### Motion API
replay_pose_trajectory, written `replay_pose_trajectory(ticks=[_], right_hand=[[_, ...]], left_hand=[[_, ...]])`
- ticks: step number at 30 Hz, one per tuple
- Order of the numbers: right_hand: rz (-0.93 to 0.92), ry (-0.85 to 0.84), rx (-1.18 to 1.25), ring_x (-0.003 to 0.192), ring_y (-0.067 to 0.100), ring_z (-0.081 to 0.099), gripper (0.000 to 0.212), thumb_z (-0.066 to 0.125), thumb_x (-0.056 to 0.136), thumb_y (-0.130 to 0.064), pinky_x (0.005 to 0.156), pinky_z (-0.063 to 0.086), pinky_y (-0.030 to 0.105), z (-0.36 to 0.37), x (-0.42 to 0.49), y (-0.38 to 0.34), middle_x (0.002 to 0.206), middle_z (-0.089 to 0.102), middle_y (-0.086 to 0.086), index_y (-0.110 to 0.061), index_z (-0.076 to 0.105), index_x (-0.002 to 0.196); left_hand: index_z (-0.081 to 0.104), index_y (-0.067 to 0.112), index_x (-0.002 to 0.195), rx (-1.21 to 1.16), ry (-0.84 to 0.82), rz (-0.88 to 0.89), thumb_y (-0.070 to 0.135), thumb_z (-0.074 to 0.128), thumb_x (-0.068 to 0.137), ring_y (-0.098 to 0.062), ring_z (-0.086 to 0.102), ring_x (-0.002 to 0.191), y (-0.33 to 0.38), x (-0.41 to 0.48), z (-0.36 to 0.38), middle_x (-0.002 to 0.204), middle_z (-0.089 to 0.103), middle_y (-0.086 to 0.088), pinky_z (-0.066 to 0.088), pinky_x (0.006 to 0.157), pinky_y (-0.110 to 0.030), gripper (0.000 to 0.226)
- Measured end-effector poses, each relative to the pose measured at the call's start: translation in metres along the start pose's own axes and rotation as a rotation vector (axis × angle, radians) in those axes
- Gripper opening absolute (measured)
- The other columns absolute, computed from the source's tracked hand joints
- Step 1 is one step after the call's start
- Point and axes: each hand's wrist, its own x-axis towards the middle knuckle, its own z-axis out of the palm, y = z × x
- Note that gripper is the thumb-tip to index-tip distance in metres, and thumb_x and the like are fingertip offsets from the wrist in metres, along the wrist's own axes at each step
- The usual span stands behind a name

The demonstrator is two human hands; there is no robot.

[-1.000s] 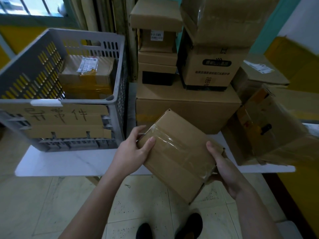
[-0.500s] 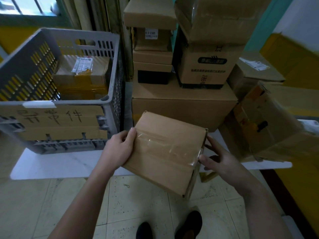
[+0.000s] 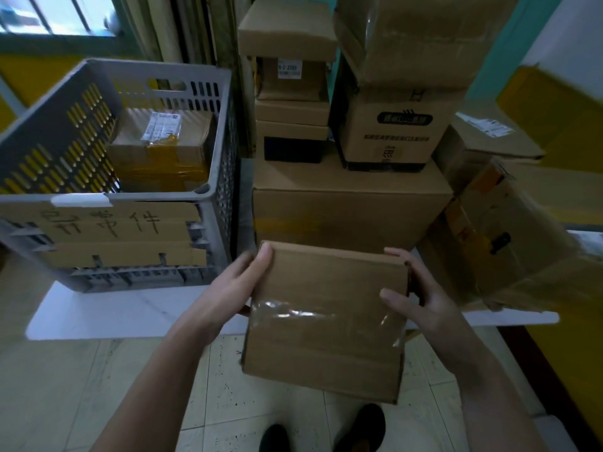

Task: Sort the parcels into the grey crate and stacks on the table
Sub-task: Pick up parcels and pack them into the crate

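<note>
I hold a flat brown cardboard parcel [image 3: 326,321] with clear tape across it, in front of the white table [image 3: 114,314]. My left hand [image 3: 235,288] grips its left edge, thumb on top. My right hand [image 3: 421,305] grips its right edge, thumb on top and fingers behind. The grey crate [image 3: 212,203] stands on the table at the left, with a cardboard sign taped to its front. One taped box with a label [image 3: 160,148] lies inside it. Stacks of boxes rise behind the parcel on a large carton [image 3: 349,210].
Two stacks sit on the large carton: small boxes [image 3: 290,109] at the left, a printed box [image 3: 391,135] with a bigger one above at the right. Crumpled cartons [image 3: 499,243] lean at the right. Tiled floor and my shoes [image 3: 355,429] are below.
I have turned the parcel from a diagonal tilt until it lies square to me. Both hands shifted along its edges, and my view moved closer to the table.
</note>
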Motion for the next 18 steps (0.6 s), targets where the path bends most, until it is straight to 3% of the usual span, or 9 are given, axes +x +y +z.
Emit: replay_pose_trajectory(ticks=[2,5,9,12,15,18], right_hand=[[0.005,-0.033,-0.032,0.101,-0.004,0.061,0.070,0.075,0.062,-0.051,0.073,0.055,0.017,-0.002,-0.001,0.001,0.109,0.059,-0.031,-0.047,0.051,0.128],[0.017,-0.040,-0.045,0.097,-0.004,0.061,0.068,0.077,0.062,-0.050,0.072,0.055,0.018,-0.006,-0.002,0.002,0.108,0.056,-0.033,-0.048,0.052,0.125],[0.030,0.020,-0.010,0.094,-0.005,0.061,0.057,0.072,0.072,-0.043,0.070,0.054,0.016,-0.006,-0.003,0.005,0.104,0.057,-0.033,-0.037,0.055,0.126],[0.064,0.054,-0.018,0.097,-0.007,0.060,0.054,0.063,0.076,-0.052,0.071,0.054,0.019,-0.004,-0.003,0.005,0.112,0.057,-0.032,-0.040,0.055,0.128],[0.128,0.159,-0.009,0.118,0.003,0.054,0.055,0.054,0.083,-0.071,0.092,0.046,0.028,-0.002,0.004,0.007,0.133,0.052,-0.025,-0.050,0.049,0.133],[0.286,0.261,-0.007,0.131,0.019,0.046,0.088,0.052,0.072,-0.079,0.107,0.039,0.046,0.001,0.013,0.009,0.147,0.046,-0.009,-0.036,0.041,0.148]], left_hand=[[0.052,0.040,0.125,0.038,-0.059,-0.010,0.095,0.027,0.070,-0.016,0.063,0.108,-0.001,-0.001,0.002,0.119,0.064,0.003,0.055,0.089,-0.039,0.082],[0.061,0.031,0.112,-0.014,-0.070,-0.022,0.086,0.016,0.076,-0.024,0.067,0.105,0.002,-0.002,0.004,0.116,0.067,-0.008,0.059,0.085,-0.041,0.079],[0.068,0.021,0.111,-0.017,-0.081,-0.053,0.065,0.032,0.097,-0.029,0.069,0.098,0.002,0.000,0.005,0.113,0.068,-0.017,0.060,0.085,-0.044,0.058],[0.065,0.013,0.113,-0.069,-0.135,-0.114,0.054,0.052,0.093,-0.033,0.067,0.091,-0.002,0.001,0.003,0.121,0.059,-0.028,0.059,0.080,-0.044,0.048],[0.064,0.012,0.119,-0.101,-0.209,-0.149,0.056,0.067,0.079,-0.027,0.067,0.087,-0.004,0.002,-0.001,0.114,0.065,-0.023,0.057,0.076,-0.037,0.059],[0.068,0.011,0.109,-0.190,-0.247,-0.139,0.058,0.058,0.079,-0.018,0.067,0.079,-0.004,0.004,-0.002,0.095,0.071,-0.006,0.054,0.070,-0.033,0.057]])
